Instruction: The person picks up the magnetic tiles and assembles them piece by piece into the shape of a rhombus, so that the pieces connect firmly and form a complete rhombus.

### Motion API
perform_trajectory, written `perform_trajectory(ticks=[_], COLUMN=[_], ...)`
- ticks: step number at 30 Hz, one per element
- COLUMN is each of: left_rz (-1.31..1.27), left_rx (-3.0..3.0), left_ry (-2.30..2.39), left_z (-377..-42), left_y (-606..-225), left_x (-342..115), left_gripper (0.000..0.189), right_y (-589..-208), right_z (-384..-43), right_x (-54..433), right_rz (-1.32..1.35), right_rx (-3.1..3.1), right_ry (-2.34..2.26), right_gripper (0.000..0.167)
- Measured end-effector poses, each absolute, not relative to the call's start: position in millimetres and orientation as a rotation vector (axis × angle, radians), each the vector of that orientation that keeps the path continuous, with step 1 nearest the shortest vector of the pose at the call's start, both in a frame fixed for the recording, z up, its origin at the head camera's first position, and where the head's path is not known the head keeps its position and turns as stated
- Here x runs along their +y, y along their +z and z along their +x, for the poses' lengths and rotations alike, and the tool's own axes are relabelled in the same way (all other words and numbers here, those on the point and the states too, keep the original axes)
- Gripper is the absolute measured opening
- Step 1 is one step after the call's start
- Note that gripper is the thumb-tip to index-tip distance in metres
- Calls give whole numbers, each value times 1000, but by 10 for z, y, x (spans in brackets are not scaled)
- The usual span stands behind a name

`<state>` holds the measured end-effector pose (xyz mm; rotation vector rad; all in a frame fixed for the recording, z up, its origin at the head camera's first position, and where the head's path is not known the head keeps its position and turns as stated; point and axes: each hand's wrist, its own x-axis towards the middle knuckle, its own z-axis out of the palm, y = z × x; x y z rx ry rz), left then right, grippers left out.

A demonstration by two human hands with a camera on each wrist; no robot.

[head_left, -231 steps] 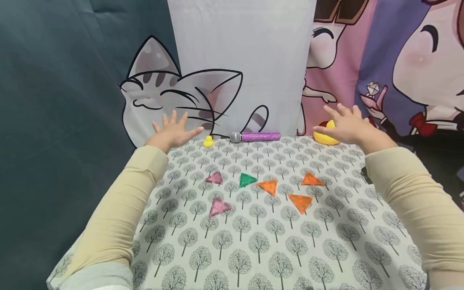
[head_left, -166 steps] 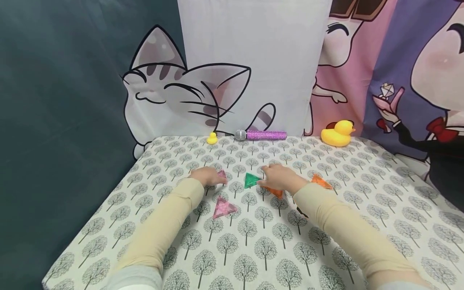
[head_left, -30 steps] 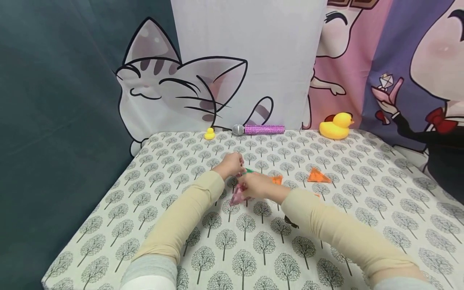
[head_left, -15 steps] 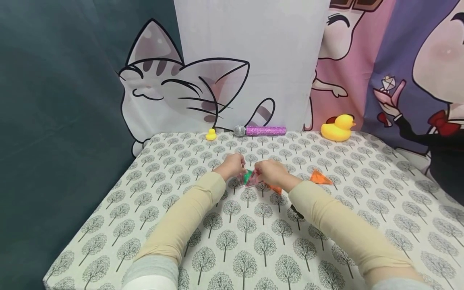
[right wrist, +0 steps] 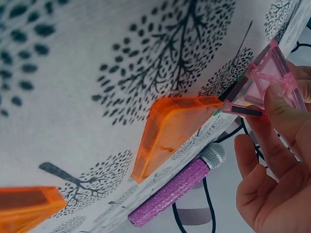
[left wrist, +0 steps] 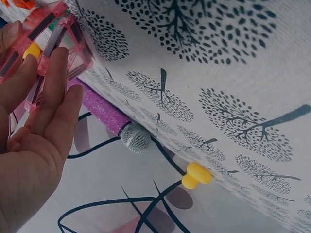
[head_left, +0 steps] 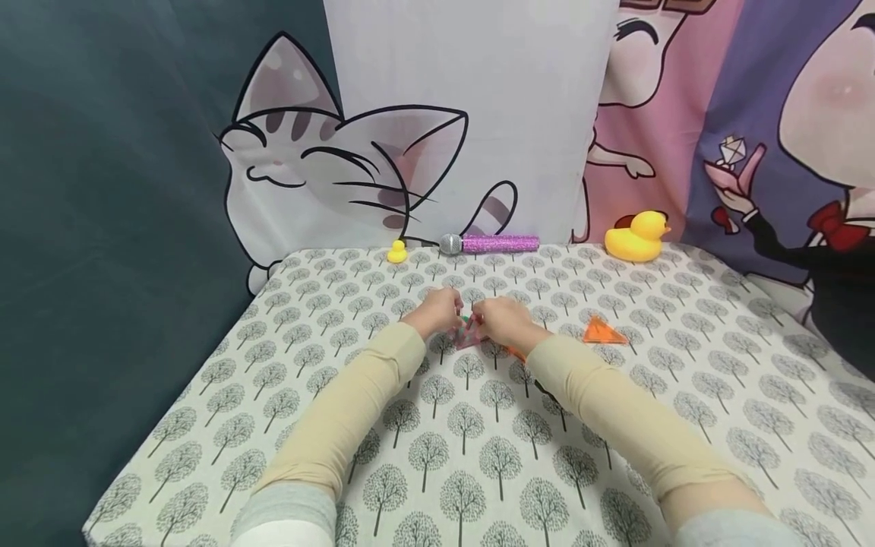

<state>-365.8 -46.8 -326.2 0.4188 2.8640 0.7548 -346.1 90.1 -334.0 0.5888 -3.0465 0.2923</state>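
A: How is the desk [head_left: 205, 410] lying relative to the hands?
B: Its tree-print surface is extending widely toward the near edge and to both sides. The left hand [head_left: 437, 310] and right hand [head_left: 504, 319] are working side by side, well inside the edges.
A: What is lining the far edge?
B: A large duck [head_left: 637, 237] is sitting toward the right; a microphone [head_left: 489, 244] is lying near the middle.
A: State of the fingers?
B: The left fingers are pinching one pink triangle [left wrist: 41, 26]; the right fingers are pinching a second pink triangle [right wrist: 265, 80]. Whether these are touching, I am not able to tell.
A: View differences?
B: The right wrist view is exposing an orange triangle [right wrist: 170, 131] that the right hand is mostly covering in the head view. The left wrist view is showing dark edge strips, too small to read from the head. A small duck [head_left: 396, 252] is appearing in both.
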Motion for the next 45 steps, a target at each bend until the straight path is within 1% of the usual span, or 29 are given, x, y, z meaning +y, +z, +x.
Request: perform_trajectory(ticks=[7, 12, 14, 19, 21, 31, 38, 42, 45], left_rz=[404, 423, 432, 458, 461, 403, 352, 365, 379], left_rx=[2857, 2884, 2891, 2906, 2911, 2933, 2939, 2962, 2958], left_ry=[715, 643, 623, 592, 599, 678, 827, 848, 850], left_z=[-3639, -3618, -3606, -3589, -3584, -3545, -3527, -3518, -3506], left_y=[-3219, -3225, -3228, -3250, -3255, -3226, -3150, -3099, -3077], left_x=[-487, -470, -463, -450, -447, -418, -381, -360, -334], left_gripper=[51, 59, 59, 56, 55, 46, 51, 50, 47], right_y=[-3325, -3349, -3354, -3353, -3334, -3225, -3278, -3323, -3344], right_z=[-3499, -3501, -3496, -3486, -3482, -3473, -3452, -3441, -3435], right_x=[884, 879, 879, 917, 953, 1244, 1417, 1473, 1513], right_rz=[527, 467, 458, 447, 433, 367, 384, 351, 335], right_rx=[-3077, -3091, -3087, -3106, -3123, -3156, -3209, -3277, -3306], right_ry=[324, 303, 293, 340, 369, 375, 266, 221, 232], right_gripper=[15, 18, 24, 44, 48, 39, 36, 37, 31])
